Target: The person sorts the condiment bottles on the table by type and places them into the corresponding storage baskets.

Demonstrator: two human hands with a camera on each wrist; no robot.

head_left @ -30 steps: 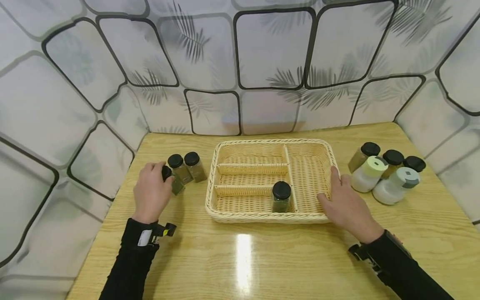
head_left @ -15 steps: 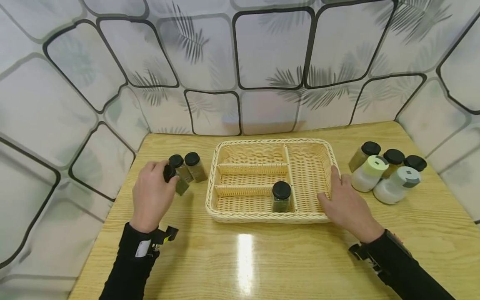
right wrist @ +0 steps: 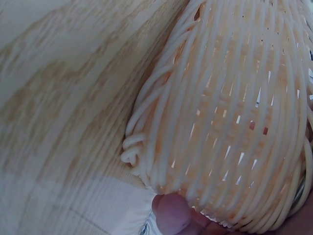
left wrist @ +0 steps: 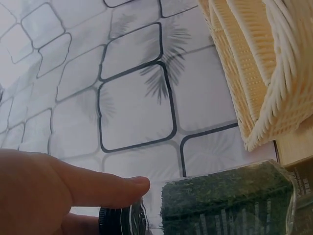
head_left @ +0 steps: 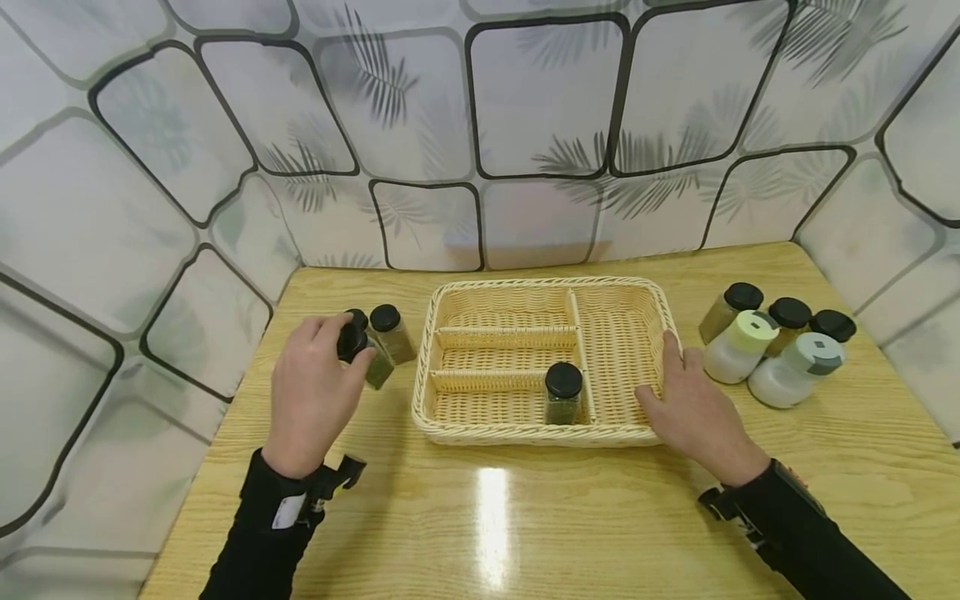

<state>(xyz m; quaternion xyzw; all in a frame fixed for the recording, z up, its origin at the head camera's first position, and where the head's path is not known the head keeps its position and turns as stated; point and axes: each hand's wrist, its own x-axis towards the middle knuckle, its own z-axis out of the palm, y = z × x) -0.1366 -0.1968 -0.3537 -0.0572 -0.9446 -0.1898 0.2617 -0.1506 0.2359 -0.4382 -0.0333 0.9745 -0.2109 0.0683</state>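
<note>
My left hand (head_left: 313, 400) pinches a square spice jar (head_left: 381, 367) by its black cap. Dried green flakes fill this jar (left wrist: 220, 200) in the left wrist view, where my thumb lies along the cap. Behind it on the table are two more black-capped jars, one partly covered by the held one and another spice jar (head_left: 393, 337) beside it. With my right hand (head_left: 701, 417) I grip the right end of a woven basket (head_left: 510, 435), thumb over the rim; a fingertip (right wrist: 173, 213) touches the weave in the right wrist view. A black-capped green jar (head_left: 562, 398) stands in the basket's front-left compartment, against the divider.
Right of the basket, several containers stand on the wooden table (head_left: 420, 525): black-capped jars (head_left: 723, 312), a white shaker with a yellow-green lid (head_left: 735, 354) and one with a grey lid (head_left: 787, 375). A patterned curtain (head_left: 547, 100) surrounds the table's back and sides.
My left hand has moved a little to the right with the jar, which now overlaps its neighbour in the head view. The right hand and the basket have stayed put.
</note>
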